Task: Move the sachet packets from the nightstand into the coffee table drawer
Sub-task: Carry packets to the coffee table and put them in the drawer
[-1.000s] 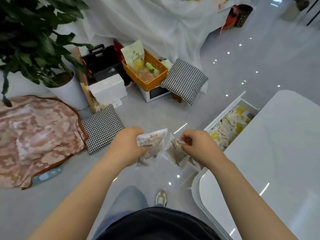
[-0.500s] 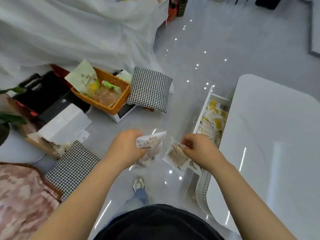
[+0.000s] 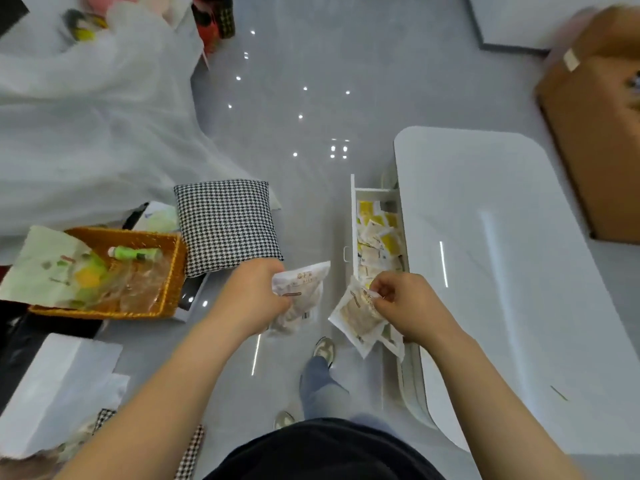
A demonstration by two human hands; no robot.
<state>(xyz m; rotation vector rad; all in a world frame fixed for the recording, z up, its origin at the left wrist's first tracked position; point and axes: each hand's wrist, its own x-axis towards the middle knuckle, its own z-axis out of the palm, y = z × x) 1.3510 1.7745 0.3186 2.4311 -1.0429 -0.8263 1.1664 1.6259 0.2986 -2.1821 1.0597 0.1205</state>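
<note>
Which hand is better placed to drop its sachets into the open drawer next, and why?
Right, probably. The right hand holds its sachets beside the near end of the open drawer; the left hand holds its packet farther left, over the floor.

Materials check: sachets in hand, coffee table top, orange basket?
Sachets: likely thin plastic film, partly clear; contents show through, edges crinkle. Coffee table top: white, hard, high-gloss, maybe lacquer or glass; sharp light streaks reflect. Basket: woven, wicker or plastic rattan; blur leaves it open.

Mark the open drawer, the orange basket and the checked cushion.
drawer [image 3: 353,216]: head view, its white front panel.
orange basket [image 3: 173,271]: head view, its right wall.
checked cushion [image 3: 227,223]: head view, middle of its top face.
</note>
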